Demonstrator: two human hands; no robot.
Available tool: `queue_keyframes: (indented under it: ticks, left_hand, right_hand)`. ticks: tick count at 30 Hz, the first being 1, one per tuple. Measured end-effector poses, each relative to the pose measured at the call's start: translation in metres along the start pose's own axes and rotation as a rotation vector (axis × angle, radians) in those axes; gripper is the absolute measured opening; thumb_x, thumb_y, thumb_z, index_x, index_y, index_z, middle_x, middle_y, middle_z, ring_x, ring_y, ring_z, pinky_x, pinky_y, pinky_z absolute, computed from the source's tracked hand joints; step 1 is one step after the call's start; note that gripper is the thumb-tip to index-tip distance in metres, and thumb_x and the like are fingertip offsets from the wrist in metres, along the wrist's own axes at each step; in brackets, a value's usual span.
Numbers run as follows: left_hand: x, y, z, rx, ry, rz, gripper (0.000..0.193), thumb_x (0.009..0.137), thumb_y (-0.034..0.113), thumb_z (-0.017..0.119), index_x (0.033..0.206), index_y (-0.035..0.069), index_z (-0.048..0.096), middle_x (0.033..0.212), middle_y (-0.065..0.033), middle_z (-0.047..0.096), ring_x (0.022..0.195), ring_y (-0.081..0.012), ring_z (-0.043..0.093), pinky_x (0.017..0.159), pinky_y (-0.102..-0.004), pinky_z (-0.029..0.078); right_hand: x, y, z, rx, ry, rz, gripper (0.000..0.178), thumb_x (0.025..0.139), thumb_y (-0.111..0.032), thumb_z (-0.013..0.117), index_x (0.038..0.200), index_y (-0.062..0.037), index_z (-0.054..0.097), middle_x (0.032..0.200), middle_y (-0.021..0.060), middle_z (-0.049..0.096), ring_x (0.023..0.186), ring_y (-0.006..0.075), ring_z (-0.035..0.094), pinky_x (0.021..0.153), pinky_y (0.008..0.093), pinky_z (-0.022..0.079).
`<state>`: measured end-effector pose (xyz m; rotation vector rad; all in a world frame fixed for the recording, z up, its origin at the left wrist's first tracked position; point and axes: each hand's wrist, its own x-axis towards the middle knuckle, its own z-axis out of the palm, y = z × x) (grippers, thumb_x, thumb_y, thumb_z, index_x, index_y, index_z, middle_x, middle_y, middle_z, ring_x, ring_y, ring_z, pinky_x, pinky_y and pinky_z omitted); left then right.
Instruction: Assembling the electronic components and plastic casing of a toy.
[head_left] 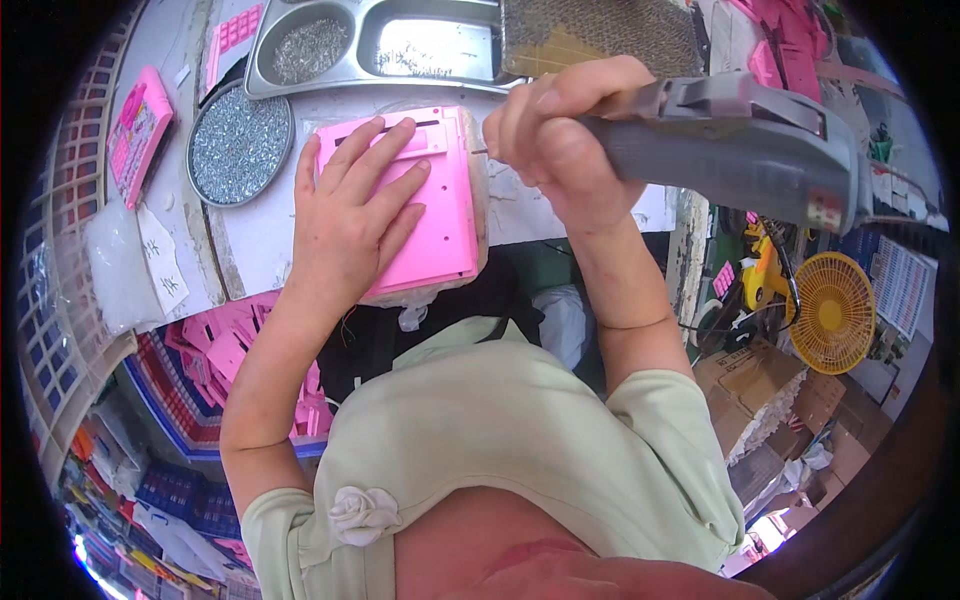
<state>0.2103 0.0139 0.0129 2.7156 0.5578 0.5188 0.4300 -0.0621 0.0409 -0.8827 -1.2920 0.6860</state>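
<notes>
My left hand (345,215) lies flat with fingers apart on a pink plastic casing (440,235), pressing on its upper left part. The casing rests on a pale pad that shows along its right and lower edges. A few small holes dot its surface. In my right hand (575,150) is a grey electric screwdriver (730,160), gripped near its front end. Its thin bit points left, by the casing's upper right edge; whether it touches anything I cannot tell. A round dish (240,145) full of small silvery screws stands left of my left hand.
A metal tray (375,85) with small metal pieces in its compartments sits at the far side, beside a brown board (610,35). Another pink casing (137,140) and a plastic bag (120,265) lie at left. Pink parts (215,345) fill a crate below; a yellow fan (830,312) stands right.
</notes>
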Motion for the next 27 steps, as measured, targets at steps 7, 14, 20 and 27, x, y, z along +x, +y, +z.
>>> queue_keyframes:
  ticks: [7,14,20,27]
  left_hand:
    - [-0.002,-0.002,0.002,0.008,-0.018,-0.004,0.035,0.085,0.022,0.075,0.12,0.019,0.073,0.149,-0.0052,0.056,0.139,-0.0287,0.049,0.119,-0.0581,0.023]
    - [0.002,-0.004,0.007,-0.084,0.041,0.037,0.035,0.085,0.025,0.074,0.119,0.017,0.071,0.143,-0.0033,0.059,0.135,-0.0273,0.051,0.116,-0.0616,0.025]
    - [0.02,-0.027,0.0,0.083,0.123,0.009,0.042,0.085,0.03,0.075,0.121,0.011,0.066,0.132,-0.0061,0.063,0.129,-0.0273,0.054,0.115,-0.0593,0.028]
    - [-0.153,-0.074,-0.083,-0.372,0.604,-0.413,0.065,0.077,0.034,0.085,0.13,0.004,0.062,0.141,-0.0138,0.059,0.14,-0.0365,0.05,0.124,-0.0553,0.021]
  right_hand:
    - [-0.006,-0.015,0.003,0.124,-0.031,0.069,0.017,0.097,-0.011,0.065,0.102,-0.0054,0.049,0.061,0.0049,0.049,0.052,0.0147,0.047,0.051,0.0329,0.042]
    - [-0.048,-0.027,0.016,0.009,-0.061,0.228,0.022,0.095,-0.011,0.071,0.099,-0.0046,0.051,0.064,0.0065,0.053,0.055,0.017,0.05,0.055,0.037,0.047]
    - [-0.019,-0.062,0.026,0.155,0.093,0.105,0.028,0.097,-0.026,0.069,0.108,-0.0066,0.053,0.062,0.0031,0.049,0.052,0.0164,0.047,0.054,0.036,0.044]
    - [0.025,-0.069,0.003,0.382,-0.136,-0.094,0.021,0.097,-0.022,0.062,0.111,-0.0095,0.053,0.058,-0.0036,0.053,0.052,0.0102,0.052,0.058,0.0283,0.048]
